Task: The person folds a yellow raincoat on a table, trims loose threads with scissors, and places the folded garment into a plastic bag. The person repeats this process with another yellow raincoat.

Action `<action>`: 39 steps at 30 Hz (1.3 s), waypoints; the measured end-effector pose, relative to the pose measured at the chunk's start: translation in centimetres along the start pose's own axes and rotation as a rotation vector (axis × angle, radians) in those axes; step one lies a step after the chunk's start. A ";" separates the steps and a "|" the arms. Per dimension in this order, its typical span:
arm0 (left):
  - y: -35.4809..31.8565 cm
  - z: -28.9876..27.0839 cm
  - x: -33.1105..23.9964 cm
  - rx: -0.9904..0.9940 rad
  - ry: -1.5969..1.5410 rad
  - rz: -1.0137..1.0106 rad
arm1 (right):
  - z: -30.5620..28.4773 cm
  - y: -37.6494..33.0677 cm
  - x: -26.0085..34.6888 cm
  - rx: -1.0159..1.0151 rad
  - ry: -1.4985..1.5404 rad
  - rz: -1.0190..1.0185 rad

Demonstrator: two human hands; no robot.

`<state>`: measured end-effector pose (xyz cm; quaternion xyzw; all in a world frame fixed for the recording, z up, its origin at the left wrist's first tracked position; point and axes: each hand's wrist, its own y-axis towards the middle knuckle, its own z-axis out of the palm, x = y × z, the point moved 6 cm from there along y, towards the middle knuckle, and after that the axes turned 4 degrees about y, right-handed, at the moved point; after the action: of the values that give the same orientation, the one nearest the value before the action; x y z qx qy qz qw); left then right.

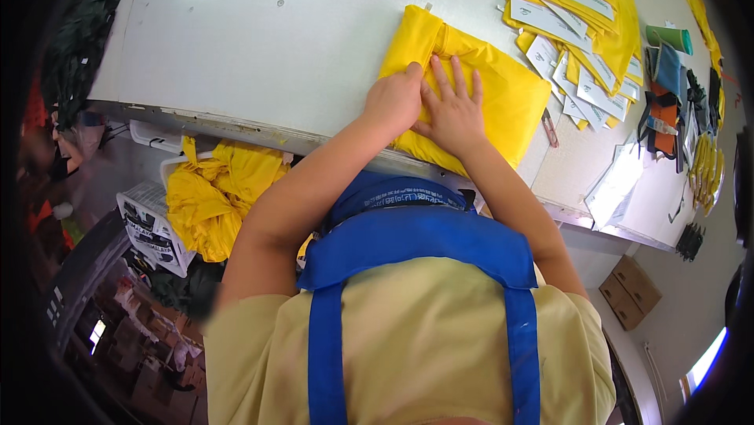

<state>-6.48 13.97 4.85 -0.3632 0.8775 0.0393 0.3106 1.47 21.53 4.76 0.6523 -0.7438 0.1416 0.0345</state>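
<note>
A folded piece of yellow cloth (503, 91) lies at the table's near edge, with one side turned over in a narrow flap and a small pale tab at its far end. My left hand (395, 99) is closed at this flap, its fingertips gripping the cloth by the fold line. Close beside it, my right hand (455, 115) rests flat on the cloth with fingers spread. Whether the yellow thing is a garment or a bag, I cannot tell.
Folded yellow pieces with white cards (581, 12) are heaped at the far right. Near them lie a small red-handled cutter (550, 128), a green roll (669, 38) and white paper (616, 181). Crumpled yellow cloth (216, 197) fills a bin below the table's left edge; dark cloth (82, 40) hangs farther left.
</note>
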 end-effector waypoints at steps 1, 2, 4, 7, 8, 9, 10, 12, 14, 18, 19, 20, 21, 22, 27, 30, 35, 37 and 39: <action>0.0 -0.1 -0.3 0.008 0.003 -0.003 | 0.0 0.0 0.0 0.006 -0.010 0.005; 0.0 -0.2 -0.8 0.017 0.005 -0.007 | 0.1 0.0 0.0 0.012 -0.021 0.010; -0.2 0.0 -1.0 0.042 0.023 -0.040 | -0.7 -0.1 0.2 -0.063 0.056 -0.006; 0.1 0.6 -0.4 0.088 0.067 -0.089 | -1.2 -1.0 -0.9 -0.283 0.195 -0.063; 0.2 0.7 -0.3 0.100 0.078 -0.086 | -1.2 -1.5 -1.2 -0.374 0.246 -0.089; 0.5 0.7 0.0 0.107 0.094 -0.082 | -0.9 -2.2 -0.5 -0.408 0.292 -0.175; 0.7 0.9 0.3 0.106 0.090 -0.107 | -0.8 -3.8 0.6 -0.431 0.336 -0.262; 1.2 1.4 0.7 0.107 0.083 -0.157 | -1.9 -5.2 4.2 -0.307 0.440 -0.519; 1.3 1.7 0.8 0.140 0.081 -0.162 | -0.9 -5.3 6.0 -0.219 0.270 -0.530; 1.7 1.5 0.9 0.159 0.092 -0.138 | -0.7 -4.6 6.2 -0.298 0.368 -0.600; 1.7 1.5 0.8 0.167 0.086 -0.133 | -0.8 -4.6 6.3 -0.305 0.373 -0.588; 1.6 1.4 0.8 0.174 0.081 -0.128 | -0.9 -4.5 6.3 -0.312 0.377 -0.576; 1.5 1.2 0.9 0.182 0.077 -0.128 | -1.1 -4.1 6.0 -0.314 0.387 -0.474; 1.4 1.1 1.1 0.180 0.069 -0.135 | -1.2 -3.7 5.7 -0.316 0.398 -0.374; -1.9 -3.2 0.7 -0.181 -0.280 0.042 | -1.5 -3.1 5.1 -0.311 0.602 -0.171; -8.2 -5.6 0.0 -0.220 -0.225 0.005 | -4.1 -3.2 5.1 -0.375 0.645 -0.125; -9.2 -4.8 -0.6 -0.317 -0.107 0.079 | -5.1 -2.6 6.4 -0.422 0.632 -0.177; -9.2 -4.1 -0.2 -0.281 -0.139 0.082 | -4.7 -2.8 6.4 -0.384 0.583 -0.187; -9.2 -3.7 -0.1 -0.217 -0.158 0.079 | -4.8 -2.3 5.6 -0.421 0.477 -0.110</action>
<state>-2.25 6.23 9.32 -0.3553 0.8545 0.1748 0.3360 2.30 17.13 11.05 0.6185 -0.6914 0.1315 0.3496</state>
